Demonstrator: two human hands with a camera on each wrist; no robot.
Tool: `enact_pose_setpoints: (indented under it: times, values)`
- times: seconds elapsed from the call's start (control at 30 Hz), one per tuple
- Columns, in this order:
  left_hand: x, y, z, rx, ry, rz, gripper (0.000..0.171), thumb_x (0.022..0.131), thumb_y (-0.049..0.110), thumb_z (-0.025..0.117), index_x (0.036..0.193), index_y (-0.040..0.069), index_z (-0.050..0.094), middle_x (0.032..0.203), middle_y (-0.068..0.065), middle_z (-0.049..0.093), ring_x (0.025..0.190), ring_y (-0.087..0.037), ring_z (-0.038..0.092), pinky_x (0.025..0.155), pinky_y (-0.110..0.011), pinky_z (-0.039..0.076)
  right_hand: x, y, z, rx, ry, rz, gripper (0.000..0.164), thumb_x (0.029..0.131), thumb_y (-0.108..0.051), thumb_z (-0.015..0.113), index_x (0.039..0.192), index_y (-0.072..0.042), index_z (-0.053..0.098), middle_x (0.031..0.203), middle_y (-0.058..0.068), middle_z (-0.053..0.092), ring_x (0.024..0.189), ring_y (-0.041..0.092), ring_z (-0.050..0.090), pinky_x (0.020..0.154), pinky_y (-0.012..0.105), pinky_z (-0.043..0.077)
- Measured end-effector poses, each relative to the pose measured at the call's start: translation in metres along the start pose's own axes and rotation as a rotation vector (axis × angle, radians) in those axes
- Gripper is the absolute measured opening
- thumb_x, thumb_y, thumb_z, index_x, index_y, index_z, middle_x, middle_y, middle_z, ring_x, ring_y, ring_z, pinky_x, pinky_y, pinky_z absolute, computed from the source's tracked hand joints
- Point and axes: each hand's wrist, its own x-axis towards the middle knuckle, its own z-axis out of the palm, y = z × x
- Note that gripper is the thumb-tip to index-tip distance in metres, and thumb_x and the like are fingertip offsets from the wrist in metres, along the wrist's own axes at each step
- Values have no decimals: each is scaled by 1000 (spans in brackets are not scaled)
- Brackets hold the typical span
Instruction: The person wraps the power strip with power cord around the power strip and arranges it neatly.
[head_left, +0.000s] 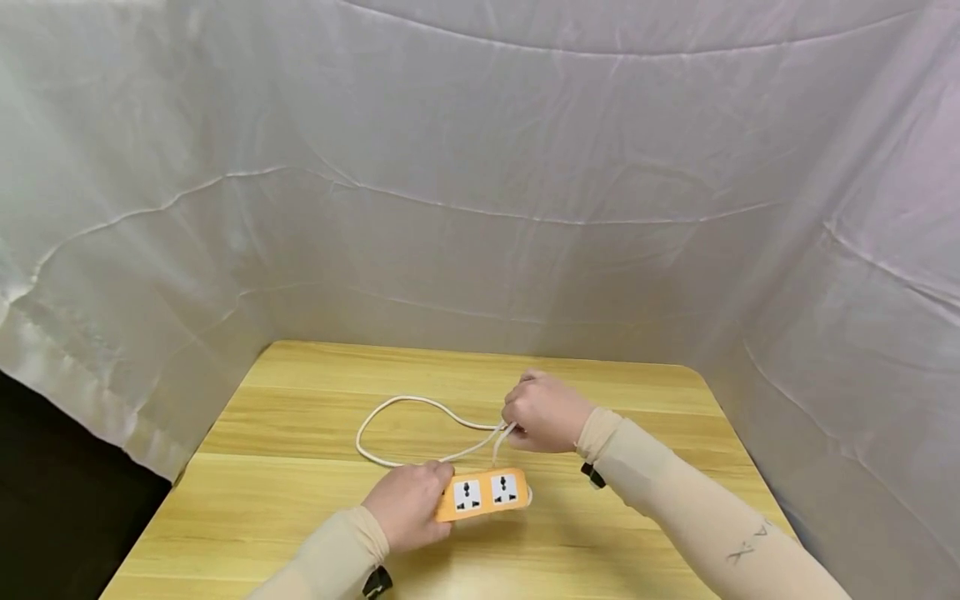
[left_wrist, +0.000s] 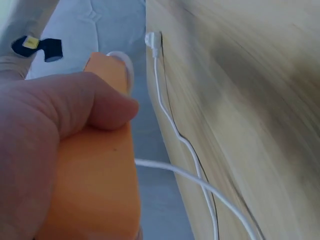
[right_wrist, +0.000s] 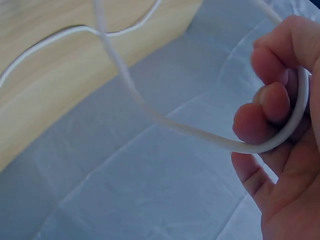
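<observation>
Power strip (head_left: 486, 494): one, two visible sockets (head_left: 467, 495)

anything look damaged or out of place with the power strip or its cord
Nothing stands out. The orange power strip sits slightly tilted, but the left hand holds it. The white cord bends round the right hand's fingers with no visible break, and a white plug lies on the wooden table.
</observation>
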Motion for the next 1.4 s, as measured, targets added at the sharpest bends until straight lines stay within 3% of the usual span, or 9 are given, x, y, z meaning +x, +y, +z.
enact_pose_setpoints:
  times: [0.2,0.37,0.7,1.13,1.4]
  values:
    - [4,-3,-1,-39,53,-58,41,66,33,79,90,9,57,71,6,53,56,-4,44,50,-21,42,-1,-1,-10,30,26,4,24,67,-15,65,55,-23,47,54,-13,39,50,4,35,65,30,46]
    - [8,-5,-3,-67,118,-113,42,66,30,81,94,6,59,71,6,52,55,-4,44,47,-18,39,-2,-4,-15,54,48,24,27,66,-13,63,54,-23,41,54,-13,34,49,3,27,55,26,40]
    - [15,-11,-6,-70,203,-163,44,67,29,81,95,4,59,74,2,57,56,-6,47,48,-20,41,-4,-9,-24,27,100,28,28,68,-16,66,54,-23,42,54,-13,37,48,3,28,50,24,31]
    - [20,-14,-9,-62,271,-194,54,67,30,81,107,0,61,85,-5,65,63,-9,54,54,-22,47,-13,-18,-23,30,153,55,27,75,-18,67,58,-22,47,53,-14,38,47,1,28,45,18,27]
    - [21,-16,-13,-53,301,-186,56,69,31,81,110,-1,61,92,-9,67,66,-13,59,57,-24,50,-18,-21,-23,70,172,66,34,80,-19,67,58,-23,41,53,-15,35,47,-1,26,46,18,26]
